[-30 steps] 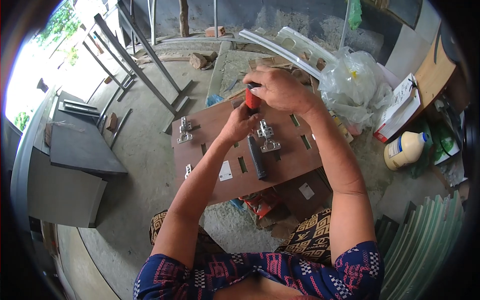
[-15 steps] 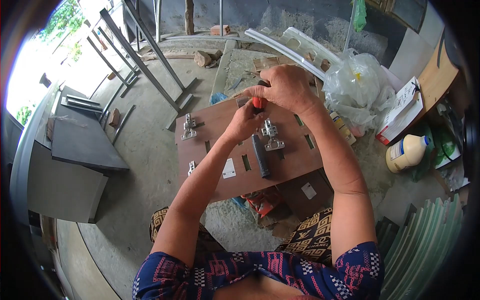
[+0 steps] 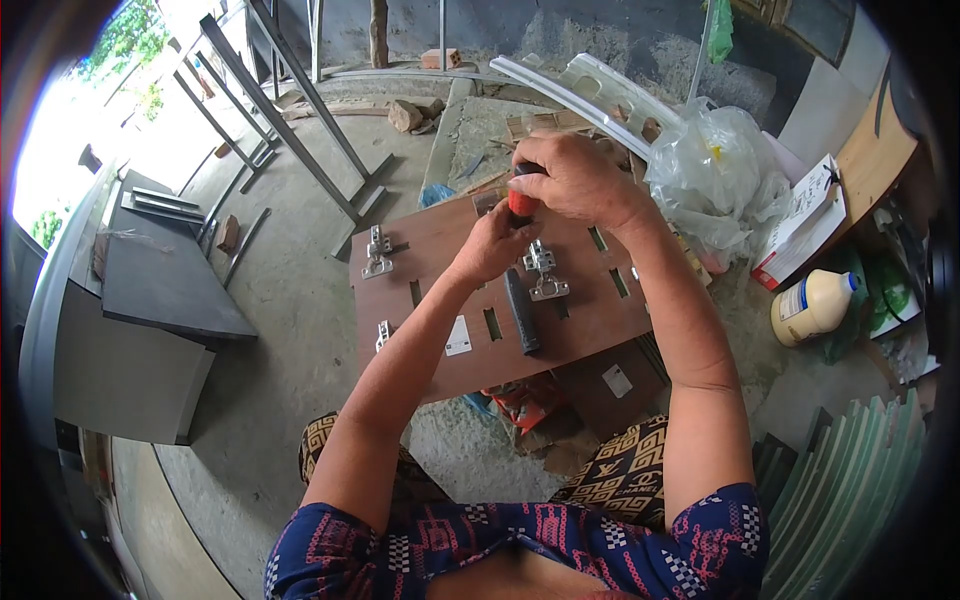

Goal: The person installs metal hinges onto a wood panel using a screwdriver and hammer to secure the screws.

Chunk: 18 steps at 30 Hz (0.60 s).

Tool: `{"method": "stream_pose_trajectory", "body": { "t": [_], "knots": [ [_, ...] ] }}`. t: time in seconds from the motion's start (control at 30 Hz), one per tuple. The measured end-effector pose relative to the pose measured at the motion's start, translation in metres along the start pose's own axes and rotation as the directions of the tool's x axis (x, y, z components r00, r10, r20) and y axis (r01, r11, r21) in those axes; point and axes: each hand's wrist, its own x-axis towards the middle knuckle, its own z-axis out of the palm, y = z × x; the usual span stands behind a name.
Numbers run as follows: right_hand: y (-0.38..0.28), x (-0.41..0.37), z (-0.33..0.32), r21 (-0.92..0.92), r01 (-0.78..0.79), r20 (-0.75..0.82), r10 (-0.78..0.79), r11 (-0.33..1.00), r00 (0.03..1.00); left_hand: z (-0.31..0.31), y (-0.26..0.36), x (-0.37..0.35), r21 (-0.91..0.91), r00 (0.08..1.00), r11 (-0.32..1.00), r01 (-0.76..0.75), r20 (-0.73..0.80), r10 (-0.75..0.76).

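Observation:
My right hand [image 3: 582, 182] is closed around the top of a red and black screwdriver [image 3: 521, 204], which stands roughly upright over a brown board [image 3: 400, 375]. Lower down, the fingers of my left hand [image 3: 490, 248] wrap the same tool near its shaft; the tip is hidden behind them. Just right of the left hand, a metal cabinet hinge [image 3: 546, 286] lies on the board. A tool with a black grip [image 3: 521, 312] rests below my hands, its far end covered. Another hinge [image 3: 377, 252] sits at the board's left, above a partly hidden hinge [image 3: 383, 334].
The board has several slots and a white label [image 3: 457, 338]. Grey metal frames [image 3: 290, 110] stand at upper left. To the right are plastic bags [image 3: 715, 165], a cream-coloured jug [image 3: 815, 306] and stacked green-edged panels [image 3: 850, 500].
My right hand has shifted its grip on the screwdriver handle, with fingers and wrist turned slightly. My left hand stays almost in place on the tool.

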Motion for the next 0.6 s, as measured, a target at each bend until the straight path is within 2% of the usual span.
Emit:
{"method": "stream_pose_trajectory", "body": {
  "t": [0.13,0.23,0.33,0.43,0.53,0.6],
  "knots": [
    [-0.010,0.000,-0.006,-0.196,-0.072,-0.036,0.066,0.978,0.997,0.001,-0.008,0.002,0.031,1.000,0.999,0.012,0.006,-0.012],
    [-0.015,0.002,-0.013,-0.303,-0.133,0.041,0.152,0.944,0.987,0.001,-0.005,0.001,0.031,1.000,1.000,-0.002,0.017,0.001],
    [-0.016,0.001,-0.010,-0.243,-0.115,-0.015,0.115,0.963,0.993,0.002,-0.004,0.001,0.024,0.999,1.000,-0.017,0.029,0.016],
    [0.000,0.000,0.004,0.041,0.097,-0.075,-0.094,0.994,0.993,0.003,-0.012,0.004,0.016,0.999,1.000,0.007,0.047,-0.007],
    [-0.005,0.001,0.001,0.102,0.066,0.047,-0.072,0.993,0.996,0.001,-0.003,-0.001,-0.172,0.999,0.985,-0.027,0.022,0.031],
    [-0.018,0.004,-0.001,0.150,0.143,-0.069,-0.133,0.978,0.989,-0.011,0.000,0.002,-0.219,0.994,0.970,-0.103,0.021,0.111]
  ]
}}
